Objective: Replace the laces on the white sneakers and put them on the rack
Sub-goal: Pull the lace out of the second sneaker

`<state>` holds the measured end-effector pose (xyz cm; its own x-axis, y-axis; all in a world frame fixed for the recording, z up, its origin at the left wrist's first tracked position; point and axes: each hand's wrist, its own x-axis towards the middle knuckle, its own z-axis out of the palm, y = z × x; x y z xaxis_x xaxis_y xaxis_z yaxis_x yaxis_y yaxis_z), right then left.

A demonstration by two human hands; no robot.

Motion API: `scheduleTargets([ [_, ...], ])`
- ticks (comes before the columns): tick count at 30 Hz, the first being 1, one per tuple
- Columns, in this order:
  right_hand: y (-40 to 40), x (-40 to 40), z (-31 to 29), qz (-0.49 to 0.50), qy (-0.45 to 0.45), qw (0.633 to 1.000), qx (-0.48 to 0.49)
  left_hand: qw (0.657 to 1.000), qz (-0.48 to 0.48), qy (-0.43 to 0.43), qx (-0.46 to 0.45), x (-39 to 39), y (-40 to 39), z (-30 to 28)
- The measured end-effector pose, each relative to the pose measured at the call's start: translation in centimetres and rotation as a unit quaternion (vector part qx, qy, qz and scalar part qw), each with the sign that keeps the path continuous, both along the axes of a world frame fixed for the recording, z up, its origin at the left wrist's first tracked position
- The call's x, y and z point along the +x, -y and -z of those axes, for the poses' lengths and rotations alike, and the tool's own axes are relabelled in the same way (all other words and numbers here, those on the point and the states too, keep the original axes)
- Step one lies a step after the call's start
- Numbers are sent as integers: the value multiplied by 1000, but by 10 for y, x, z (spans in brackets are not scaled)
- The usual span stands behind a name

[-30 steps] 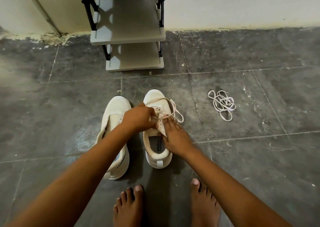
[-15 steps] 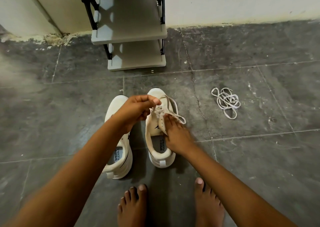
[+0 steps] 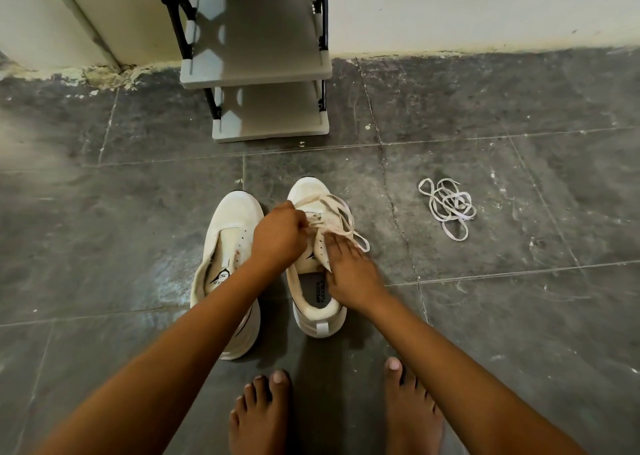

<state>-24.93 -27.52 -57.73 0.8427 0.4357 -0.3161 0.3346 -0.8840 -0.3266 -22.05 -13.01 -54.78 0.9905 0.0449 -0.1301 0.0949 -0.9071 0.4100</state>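
Sneakers: right shoe (image 3: 313, 257) beside left shoe (image 3: 227, 267), on floor before rack (image 3: 258, 73) | left hand (image 3: 278, 238) pinching old lace (image 3: 337, 217), likely to unthread | right hand (image 3: 351, 269) flat, pressing tongue to steady | spare laces (image 3: 446, 210) well apart, right

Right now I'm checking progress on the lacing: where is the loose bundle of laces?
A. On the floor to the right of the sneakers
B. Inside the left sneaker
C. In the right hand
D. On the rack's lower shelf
A: the loose laces lie on the floor tiles, right of the right sneaker, apart from both hands.
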Motion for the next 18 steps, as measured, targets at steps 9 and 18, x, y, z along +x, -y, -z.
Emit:
scheduleTargets([
  [9, -1, -1, -4, 0, -4, 1000, 2, 913, -201, 54, -351, -5, -5, -5],
  [18, 2, 3, -16, 25, -20, 998, 46, 950, -148, -37, -271, -18, -29, -7],
])
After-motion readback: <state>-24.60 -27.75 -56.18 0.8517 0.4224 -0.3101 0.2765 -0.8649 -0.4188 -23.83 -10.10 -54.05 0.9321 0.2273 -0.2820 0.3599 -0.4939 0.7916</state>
